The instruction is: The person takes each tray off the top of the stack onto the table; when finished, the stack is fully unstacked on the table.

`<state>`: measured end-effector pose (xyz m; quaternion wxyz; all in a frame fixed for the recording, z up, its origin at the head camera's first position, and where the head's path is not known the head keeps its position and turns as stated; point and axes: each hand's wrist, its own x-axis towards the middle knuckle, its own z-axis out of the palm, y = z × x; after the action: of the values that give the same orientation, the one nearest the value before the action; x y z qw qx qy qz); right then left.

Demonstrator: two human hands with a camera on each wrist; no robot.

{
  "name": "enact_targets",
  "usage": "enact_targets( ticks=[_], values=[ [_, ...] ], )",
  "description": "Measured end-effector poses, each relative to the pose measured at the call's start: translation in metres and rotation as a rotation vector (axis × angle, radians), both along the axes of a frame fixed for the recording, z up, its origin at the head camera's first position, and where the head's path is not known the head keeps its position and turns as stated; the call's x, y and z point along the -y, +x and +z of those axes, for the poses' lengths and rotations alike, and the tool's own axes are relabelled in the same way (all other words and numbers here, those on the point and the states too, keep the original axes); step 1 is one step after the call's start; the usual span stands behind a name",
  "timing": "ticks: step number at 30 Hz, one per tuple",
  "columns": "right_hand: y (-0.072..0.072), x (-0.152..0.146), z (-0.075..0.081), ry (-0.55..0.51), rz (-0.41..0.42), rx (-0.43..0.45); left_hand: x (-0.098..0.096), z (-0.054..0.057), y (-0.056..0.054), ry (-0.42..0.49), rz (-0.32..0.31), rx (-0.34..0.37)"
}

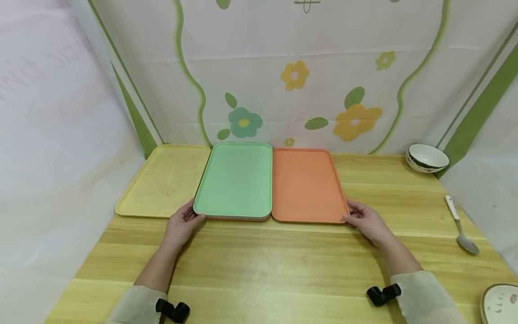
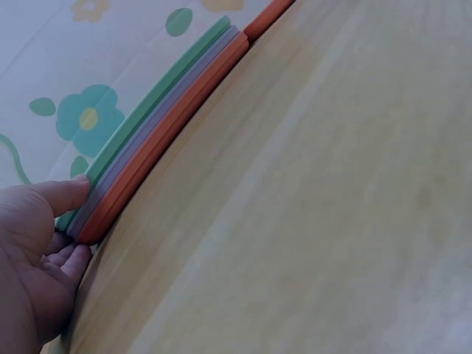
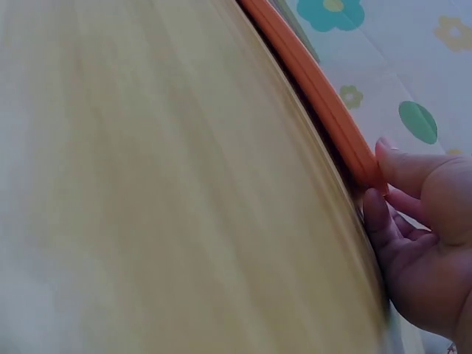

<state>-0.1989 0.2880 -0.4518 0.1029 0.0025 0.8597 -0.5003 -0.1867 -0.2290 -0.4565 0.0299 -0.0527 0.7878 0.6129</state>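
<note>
A green tray [image 1: 238, 180] tops a stack in the middle of the table. In the left wrist view a lilac tray [image 2: 151, 129] and a lower orange tray [image 2: 158, 151] show beneath it. My left hand [image 1: 180, 226] holds the stack's near left corner, thumb at the rim and fingers low at the side. To the right of the stack lies a single orange tray [image 1: 309, 186]. My right hand [image 1: 367, 221] pinches its near right corner between thumb and fingers, also seen close in the right wrist view. A yellow tray [image 1: 170, 180] lies left of the stack, beside the left hand.
A patterned bowl [image 1: 426, 158] stands at the back right of the wooden table [image 1: 259, 270]. A spoon [image 1: 461, 227] with a white handle lies near the right edge. Part of a white round item [image 1: 502, 303] shows at the lower right. A flowered curtain [image 1: 259, 76] hangs behind.
</note>
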Motion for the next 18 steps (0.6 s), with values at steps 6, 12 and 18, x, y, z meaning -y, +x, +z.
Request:
enact_targets(
  ticks=[6,12,18],
  values=[
    [0.0,0.007,0.009,0.169,-0.036,-0.066,0.0,-0.001,0.0,-0.003,-0.003,-0.005],
    [-0.005,0.029,0.017,0.121,-0.098,-0.138,0.001,-0.002,0.0,0.01,-0.004,-0.013],
    [-0.017,0.065,0.021,0.042,-0.072,-0.17,0.0,-0.003,0.0,0.015,-0.002,-0.017]
  ],
)
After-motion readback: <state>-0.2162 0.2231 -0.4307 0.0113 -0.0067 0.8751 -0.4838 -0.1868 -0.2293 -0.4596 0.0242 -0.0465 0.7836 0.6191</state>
